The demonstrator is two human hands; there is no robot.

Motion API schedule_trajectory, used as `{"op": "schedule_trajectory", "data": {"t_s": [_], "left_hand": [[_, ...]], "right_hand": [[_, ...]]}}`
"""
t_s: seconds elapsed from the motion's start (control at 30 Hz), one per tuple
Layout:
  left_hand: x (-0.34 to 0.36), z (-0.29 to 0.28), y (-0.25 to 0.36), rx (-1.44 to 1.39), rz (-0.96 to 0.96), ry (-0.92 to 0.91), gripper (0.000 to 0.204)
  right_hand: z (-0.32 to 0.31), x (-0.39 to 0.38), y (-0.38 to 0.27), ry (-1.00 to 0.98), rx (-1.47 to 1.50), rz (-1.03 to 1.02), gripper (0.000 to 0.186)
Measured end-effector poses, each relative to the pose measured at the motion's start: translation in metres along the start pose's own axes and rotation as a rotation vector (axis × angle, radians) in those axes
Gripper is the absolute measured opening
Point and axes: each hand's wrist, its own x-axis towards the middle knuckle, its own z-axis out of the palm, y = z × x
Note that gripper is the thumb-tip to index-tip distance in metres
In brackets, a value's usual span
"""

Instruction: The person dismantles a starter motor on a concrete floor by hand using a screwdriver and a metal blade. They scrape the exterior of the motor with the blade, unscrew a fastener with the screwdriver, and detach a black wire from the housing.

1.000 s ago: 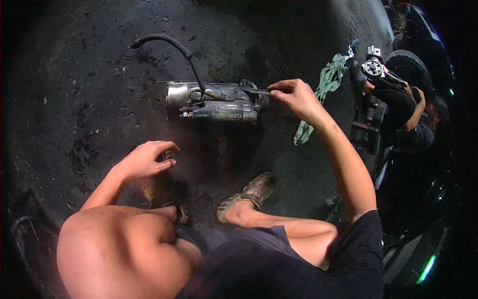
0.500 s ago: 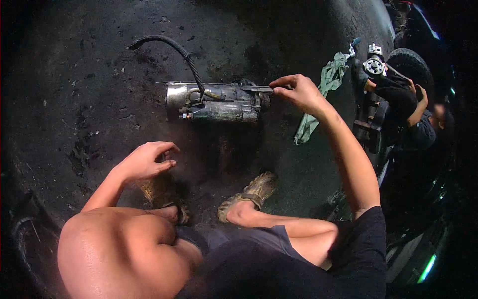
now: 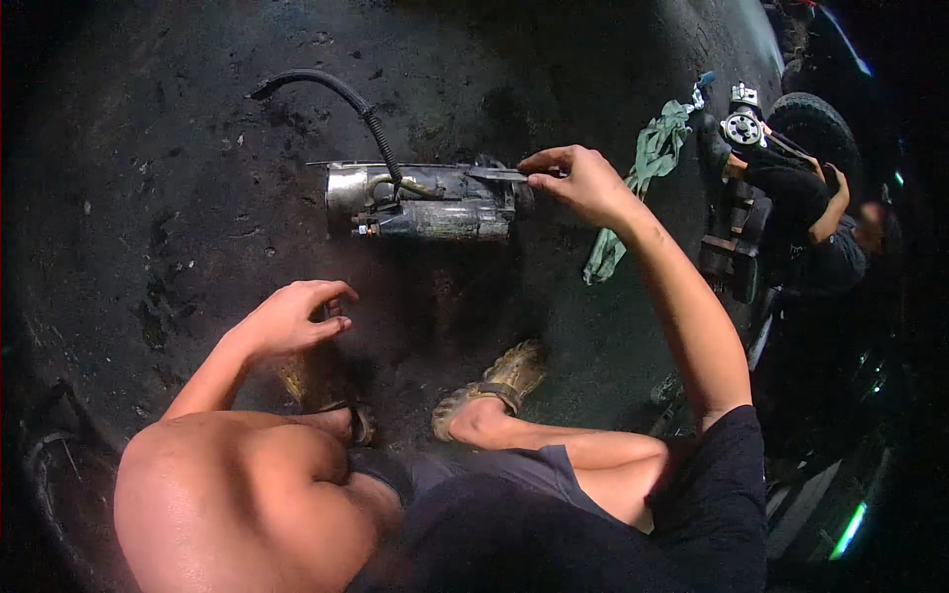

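Grimy grey metal is showing along the cylindrical motor unit [image 3: 425,203], which is lying on its side on the dark, oil-stained floor [image 3: 178,148]. At the pinch point, the right hand [image 3: 578,183] is closing thumb and forefinger on the end of a thin, long metal rod [image 3: 494,174]; the rod is running leftward from the grip along the upper edge of the motor unit, and whether it is seated in the housing or only lying against it cannot be told. Just left of the grip, the dark end cap of the unit is sitting; further left from there, a black ribbed hose [image 3: 346,99] is rising off the body and curving away up and to the left. Right of the grip, a crumpled green rag [image 3: 643,168] is lying on the floor, apart from the hand. Well below and left of the grip, the left hand [image 3: 292,316] is hovering with fingers loosely curled and holding nothing, positioned over the person's left foot. Below the grip, the other foot in a worn tan sandal [image 3: 494,385] is resting on the floor. Far right of the grip, another person's hands [image 3: 830,193] are working at a small shiny metal part [image 3: 739,128] beside a tyre.
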Motion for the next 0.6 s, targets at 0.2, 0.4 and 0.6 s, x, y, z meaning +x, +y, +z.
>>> {"op": "schedule_trajectory", "data": {"t_s": [0.2,0.4,0.6], "left_hand": [[-0.002,0.001,0.004,0.006,0.01,0.016,0.039],[0.0,0.0,0.006,0.009,-0.015,0.011,0.038],[-0.001,-0.001,0.007,-0.007,-0.001,0.027,0.037]], "right_hand": [[-0.011,-0.029,-0.02,0.008,-0.223,0.112,0.033],[0.015,-0.045,-0.043,0.018,-0.22,-0.113,0.038],[0.014,-0.05,-0.036,0.039,-0.204,0.019,0.042]]}}
